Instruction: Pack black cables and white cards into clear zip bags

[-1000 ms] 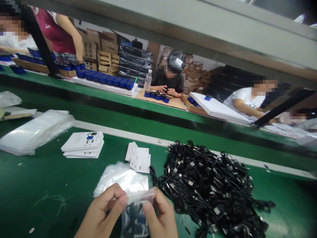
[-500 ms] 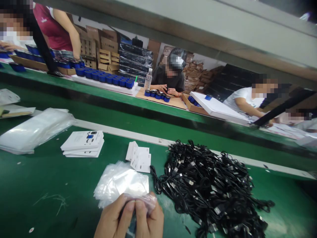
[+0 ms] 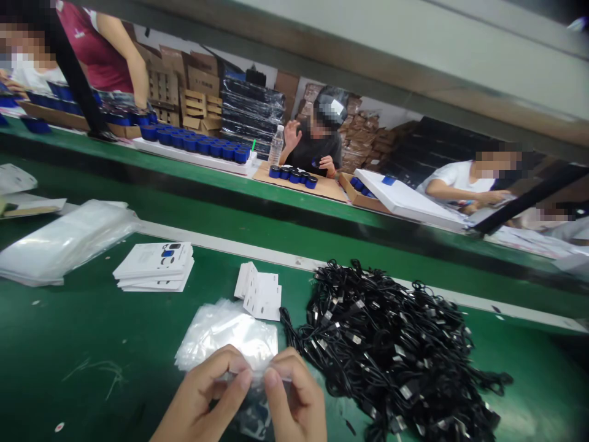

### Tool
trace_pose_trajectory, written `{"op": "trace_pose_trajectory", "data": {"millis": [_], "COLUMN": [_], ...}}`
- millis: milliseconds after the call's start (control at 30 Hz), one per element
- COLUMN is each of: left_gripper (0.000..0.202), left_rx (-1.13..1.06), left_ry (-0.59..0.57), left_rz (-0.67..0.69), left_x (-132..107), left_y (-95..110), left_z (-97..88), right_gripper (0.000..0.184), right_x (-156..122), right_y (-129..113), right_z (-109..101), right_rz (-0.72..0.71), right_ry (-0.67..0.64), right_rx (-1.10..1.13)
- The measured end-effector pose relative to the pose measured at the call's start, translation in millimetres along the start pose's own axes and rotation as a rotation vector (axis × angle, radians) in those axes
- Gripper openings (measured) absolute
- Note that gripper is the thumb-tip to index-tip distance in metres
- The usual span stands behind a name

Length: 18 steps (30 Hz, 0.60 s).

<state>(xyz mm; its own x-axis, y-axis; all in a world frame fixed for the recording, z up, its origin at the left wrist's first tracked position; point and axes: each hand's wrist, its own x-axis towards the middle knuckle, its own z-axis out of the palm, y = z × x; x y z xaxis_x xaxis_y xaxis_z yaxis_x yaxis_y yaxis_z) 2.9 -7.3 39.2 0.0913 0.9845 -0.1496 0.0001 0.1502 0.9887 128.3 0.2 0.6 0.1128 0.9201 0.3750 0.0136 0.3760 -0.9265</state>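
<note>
Both of my hands are at the bottom edge, pinching the top of a small clear plastic bag [image 3: 255, 410] that has something dark inside. My left hand [image 3: 207, 399] grips the bag's left corner with thumb and fingers. My right hand [image 3: 294, 402] pinches the right corner. Just beyond my fingers lies a stack of empty clear bags [image 3: 225, 334] on the green table [image 3: 92, 344]. A big heap of coiled black cables [image 3: 391, 350] lies to the right of my hands.
Small white cards [image 3: 258, 292] and a pile of white leaflets [image 3: 154, 266] lie further back, with large plastic sheets [image 3: 64, 242] at the left. Across the green conveyor other people work among blue round parts [image 3: 197, 146], cardboard trays and a water bottle [image 3: 275, 147].
My hands came together at the bag's top, then spread slightly apart again along it. A person across the belt has raised one hand.
</note>
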Motion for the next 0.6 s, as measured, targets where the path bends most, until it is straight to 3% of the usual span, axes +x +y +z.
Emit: {"op": "trace_pose_trajectory", "data": {"millis": [267,433,600], "left_gripper": [0.03,0.029,0.029], "left_rx": [0.084,0.111,0.194], "left_ry": [0.007,0.015,0.066], "left_rz": [0.06,0.018,0.041], "left_x": [-1.6,-2.0,-5.2], "left_y": [0.9,-3.3,-4.0], "left_z": [-0.5,1.1,-6.8], "right_gripper": [0.025,0.025,0.023], "right_x": [0.0,-0.4,-4.4], "right_y": [-5.2,-4.6,-1.1], "right_z": [-0.8,-3.8,-4.5], "right_rz": [-0.05,-0.05,-0.166], "right_ry": [0.017,-0.052,-0.118], "right_rx": [-0.106,-0.154,-0.312]}}
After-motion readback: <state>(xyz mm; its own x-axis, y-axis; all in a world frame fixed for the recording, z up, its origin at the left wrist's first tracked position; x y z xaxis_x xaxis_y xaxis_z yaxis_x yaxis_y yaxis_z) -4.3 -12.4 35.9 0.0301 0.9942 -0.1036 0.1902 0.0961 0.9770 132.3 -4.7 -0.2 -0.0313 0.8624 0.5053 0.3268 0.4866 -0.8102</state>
